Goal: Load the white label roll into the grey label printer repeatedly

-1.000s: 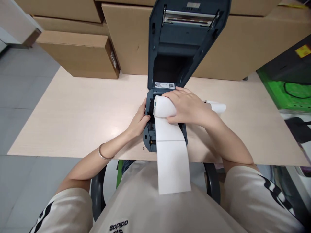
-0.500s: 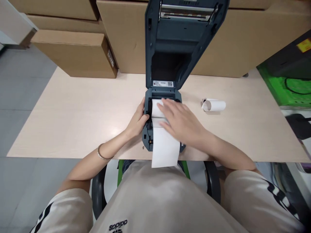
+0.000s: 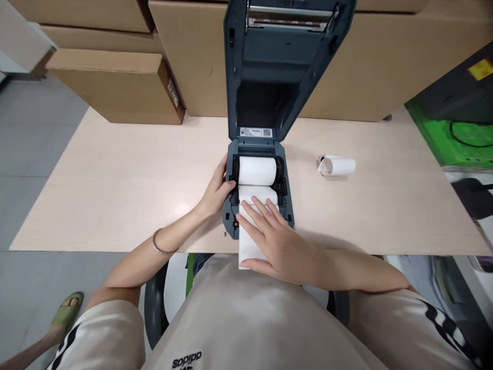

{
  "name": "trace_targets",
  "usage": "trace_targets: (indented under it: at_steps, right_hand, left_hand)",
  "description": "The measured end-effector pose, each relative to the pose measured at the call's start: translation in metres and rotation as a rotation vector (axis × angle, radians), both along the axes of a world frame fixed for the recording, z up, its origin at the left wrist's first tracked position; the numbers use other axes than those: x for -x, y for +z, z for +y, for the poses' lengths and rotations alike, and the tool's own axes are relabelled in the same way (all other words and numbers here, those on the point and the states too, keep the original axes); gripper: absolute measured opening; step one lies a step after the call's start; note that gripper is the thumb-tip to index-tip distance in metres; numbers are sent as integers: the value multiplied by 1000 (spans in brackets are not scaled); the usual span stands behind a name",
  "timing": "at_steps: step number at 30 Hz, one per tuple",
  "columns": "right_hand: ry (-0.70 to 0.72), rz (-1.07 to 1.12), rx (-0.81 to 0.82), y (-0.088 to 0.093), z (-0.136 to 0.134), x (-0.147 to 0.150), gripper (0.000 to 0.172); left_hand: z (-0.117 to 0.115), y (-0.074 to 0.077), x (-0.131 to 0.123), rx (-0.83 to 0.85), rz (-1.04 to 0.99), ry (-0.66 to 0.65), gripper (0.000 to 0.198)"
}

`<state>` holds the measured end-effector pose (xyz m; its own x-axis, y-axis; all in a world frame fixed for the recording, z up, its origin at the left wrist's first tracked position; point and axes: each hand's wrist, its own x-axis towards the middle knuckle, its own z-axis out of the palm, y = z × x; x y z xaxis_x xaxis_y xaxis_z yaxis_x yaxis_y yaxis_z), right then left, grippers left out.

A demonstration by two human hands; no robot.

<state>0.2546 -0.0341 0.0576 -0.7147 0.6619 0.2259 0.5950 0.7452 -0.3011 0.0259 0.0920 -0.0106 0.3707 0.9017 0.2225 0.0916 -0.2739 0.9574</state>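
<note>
- Head camera, far left: a foot in a green sandal point(image 3: 68, 308) rests on the grey floor, beside the pale wood-grain surface point(image 3: 115, 180).
- Flat brown cardboard boxes point(image 3: 115, 77) are stacked along the back of the surface, matte and square-edged.
- Left hand point(image 3: 216, 192), with a thin metal bangle point(image 3: 157, 245) at the wrist, curls against the left side of the label printer point(image 3: 262, 149); its fingers point(image 3: 227, 186) press together on the dark plastic edge next to the roll holder.
- Label printer of slate-blue plastic stands at the near middle of the surface, its hinged lid point(image 3: 281, 51) upright, showing a metal bar at the top and a small sticker at the hinge.
- White paper roll point(image 3: 257, 170), a smooth cylinder, lies across the open bay; its loose strip point(image 3: 248, 241) runs forward over the printer's front and hangs past the surface edge.
- Right hand point(image 3: 277, 241) lies flat, palm down, on that strip, fingers point(image 3: 262, 213) spread and slightly fanned, pinning the paper to the printer front.
- Further right, a small, nearly spent paper roll point(image 3: 338, 165) lies on its side, well apart from the printer.
- Far right, a green and black box point(image 3: 454, 133) sits off the surface.
</note>
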Motion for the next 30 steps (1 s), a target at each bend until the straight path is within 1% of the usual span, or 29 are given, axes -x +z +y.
trace_targets:
  at_steps: [2,4,6,8,9,10,11,12,13,14,15,16,17,18,19,20,21,23,24,26,28,29,30]
  right_hand:
    - [5,9,-23,0,-1,-2,85]
    - [16,14,-23,7,-1,-5,80]
    - [9,68,-35,22,5,-11,66]
    - [-62,201,-114,43,25,-23,49]
    - [-112,297,-189,54,42,-32,45]
    - [-194,410,-279,64,63,-42,46]
    - [-236,557,-383,73,89,-54,50]
    - [-231,709,-446,80,118,-67,51]
    - [-195,865,-455,87,149,-79,53]
    - [-205,997,-416,92,180,-89,60]
    - [-222,1055,-292,96,210,-98,71]
    - [-219,1069,-127,100,237,-103,83]
    - [-212,1091,-13,103,259,-105,91]
    - [-189,1087,79,106,275,-103,95]
    - [-163,1068,150,110,286,-98,98]
    - [-130,1051,179,112,290,-92,100]
    - [-92,1041,175,115,289,-84,99]
    - [-8,1052,103,117,272,-68,87]
    - [30,1086,42,117,258,-61,80]
    - [79,1132,-33,112,222,-51,72]
    - [59,1126,-30,102,181,-45,62]
    - [33,1120,-26,96,161,-44,53]
    - [0,1075,-20,88,141,-43,39]
  left_hand:
    - [0,-1,0,-9,-18,-7,83]
    - [0,-2,0,0,-25,-12,83]
    - [-1,-2,-3,29,-58,-7,81]
    - [-3,0,-7,62,-126,0,78]
    - [-3,1,-9,75,-165,-2,76]
    - [-3,3,-11,86,-204,-3,76]
    - [-3,4,-13,95,-241,-4,75]
    - [-3,5,-15,104,-275,-3,74]
    - [-2,6,-16,112,-311,2,72]
    - [-1,6,-16,121,-345,11,70]
    - [0,5,-16,134,-377,23,67]
    - [1,4,-15,152,-404,34,66]
    - [1,3,-14,176,-425,44,65]
    - [2,2,-12,206,-442,57,66]
    - [2,2,-11,237,-453,70,67]
    - [1,2,-10,267,-460,81,68]
    - [1,4,-9,288,-462,89,70]
    - [-1,8,-9,316,-447,102,73]
    - [-2,11,-9,326,-433,109,76]
    - [-3,16,-8,351,-405,137,80]
    - [-5,20,-8,383,-397,191,83]
    - [-6,22,-8,396,-404,220,83]
    - [-8,24,-7,412,-416,240,83]
